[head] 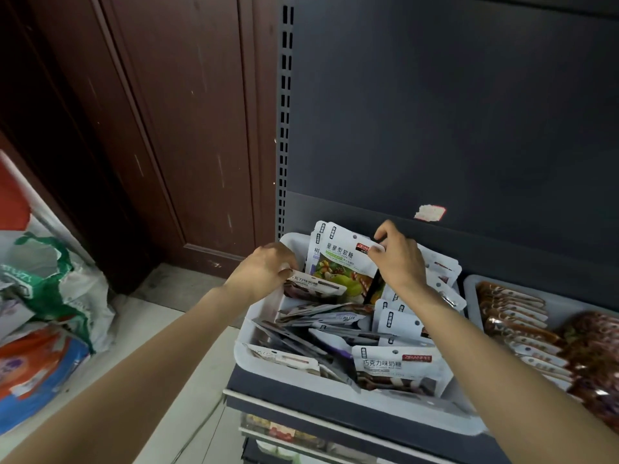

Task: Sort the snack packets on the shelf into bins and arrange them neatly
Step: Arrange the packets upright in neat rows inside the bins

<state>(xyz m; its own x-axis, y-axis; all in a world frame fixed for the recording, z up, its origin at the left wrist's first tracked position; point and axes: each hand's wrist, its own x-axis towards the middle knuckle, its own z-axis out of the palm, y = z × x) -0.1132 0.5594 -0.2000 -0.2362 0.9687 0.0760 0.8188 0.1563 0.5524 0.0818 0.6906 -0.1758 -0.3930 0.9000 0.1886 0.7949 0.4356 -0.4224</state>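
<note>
A white plastic bin (264, 316) on the dark shelf holds several white snack packets lying in a jumble. At the bin's back stands an upright fruit-gummy packet (341, 262); my right hand (400, 259) pinches its top right corner. My left hand (264, 269) grips the end of a chocolate-candy packet (315, 288) at the bin's back left corner. Another chocolate-candy packet (395, 368) stands at the front of the bin.
A second white bin (470, 296) to the right holds rows of dark red packets. The dark shelf back panel (435, 128) rises behind. Left of the shelf stand a brown wooden door (167, 128) and printed sacks (50, 296) on the floor.
</note>
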